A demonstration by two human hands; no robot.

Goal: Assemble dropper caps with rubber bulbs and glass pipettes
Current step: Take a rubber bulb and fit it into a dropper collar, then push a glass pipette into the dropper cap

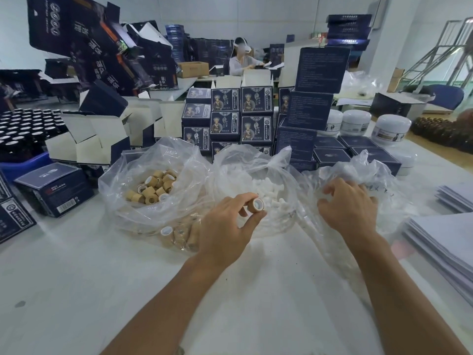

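Three bags sit on the table [76, 278], and the work runs between them. Largest, at ten o'clock, the cap bag [143, 175] holds tan caps; the bulb bag [258, 172] at twelve holds white bulbs [271, 193]; the third bag [358, 172] lies at two, its contents too blurred to name. The left hand [230, 226] pinches one cap [256, 204] between thumb and fingers, open end facing up and away, just before the bulb bag. The right hand [348, 208] has curled fingers on the third bag's plastic; whether it grasps anything I cannot tell. To do this well, I judge, keep the cap steady with its opening clear of the fingertips, and bring one piece squarely to it rather than at a slant.
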